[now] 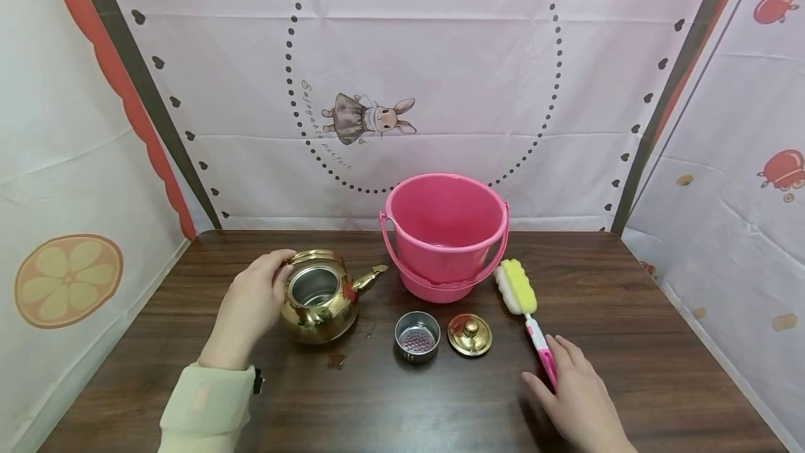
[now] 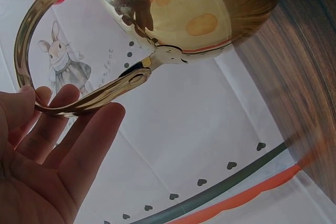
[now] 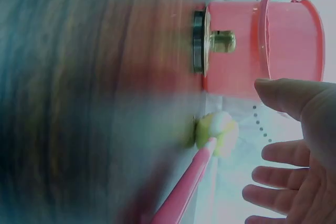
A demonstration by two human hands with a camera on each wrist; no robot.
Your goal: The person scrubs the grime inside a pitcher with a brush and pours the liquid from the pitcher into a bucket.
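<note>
A gold metal teapot (image 1: 319, 303) stands lidless on the left of the table, its spout pointing right. My left hand (image 1: 253, 299) holds its arched handle (image 2: 79, 106), thumb and fingers on either side. Right of the teapot sit a small steel strainer cup (image 1: 418, 336) with a perforated bottom and a round gold lid (image 1: 469, 334) with its knob up. A sponge brush (image 1: 518, 289), yellow and white with a pink-and-white handle, lies farther right. Over the end of that handle hovers my right hand (image 1: 581, 397), fingers spread and apart from it in the right wrist view.
A pink bucket (image 1: 440, 275) stands upright at the back centre, its handle hanging down in front. Small wet spots (image 1: 336, 361) lie on the dark wooden table (image 1: 377, 411) near the teapot. Printed cloth (image 1: 478, 89) hangs behind and at both sides.
</note>
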